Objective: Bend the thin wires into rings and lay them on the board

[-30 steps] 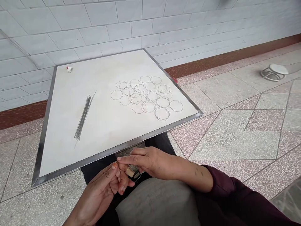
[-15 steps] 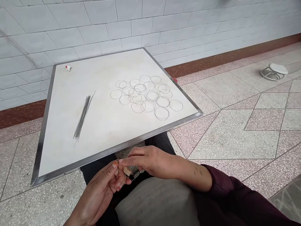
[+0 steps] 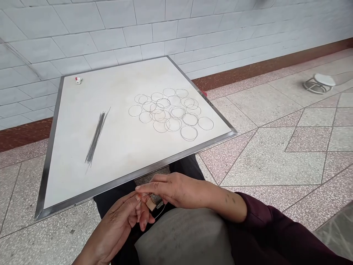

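Observation:
Just below the table's front edge, over my lap, my two hands meet fingertip to fingertip. My left hand pinches a thin wire between thumb and fingers. The wire bends in a curve under my right hand, whose fingers are also closed on it near the left thumb. A tan band, perhaps tape, is wrapped around a finger; I cannot tell which hand's. On the table lie many thin wire rings, overlapping one another, and a bundle of straight wires to the left.
The white table has a metal rim and stands against a tiled wall. A small red and white object sits at its far left corner. A low stool stands on the floor at the right.
My fingers have shifted slightly at the pinch, and more of the curved wire shows below my right hand. The rings and the straight wires lie as before; the view has moved a little.

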The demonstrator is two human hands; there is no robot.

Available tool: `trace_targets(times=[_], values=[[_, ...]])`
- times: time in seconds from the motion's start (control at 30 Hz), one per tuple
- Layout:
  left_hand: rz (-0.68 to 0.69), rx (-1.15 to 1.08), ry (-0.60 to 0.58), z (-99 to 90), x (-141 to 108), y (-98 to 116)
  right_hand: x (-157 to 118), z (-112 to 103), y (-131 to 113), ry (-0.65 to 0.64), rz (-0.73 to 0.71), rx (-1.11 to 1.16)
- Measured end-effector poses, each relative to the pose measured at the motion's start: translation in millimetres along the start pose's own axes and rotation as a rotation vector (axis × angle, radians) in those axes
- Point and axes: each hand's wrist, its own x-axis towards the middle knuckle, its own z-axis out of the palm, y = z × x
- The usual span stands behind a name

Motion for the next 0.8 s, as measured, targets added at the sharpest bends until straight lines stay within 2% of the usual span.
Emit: trace_targets(times=[0.23,0.57,0.8], values=[[-0.004,-0.088,-0.014,1.9,0.6,-2.2,2.2,-0.9,-1.5,0.048,0.056,0.094],[0.016,-0.219,-0.033,5.5,7.6,-2.5,4.0,8.3,8.6,0.236,0.015,0.185],[0.018,-0.308,-0.008,10.3,12.4,-8.7,9.2,7.4,5.0,0.377,-0.003,0.182]])
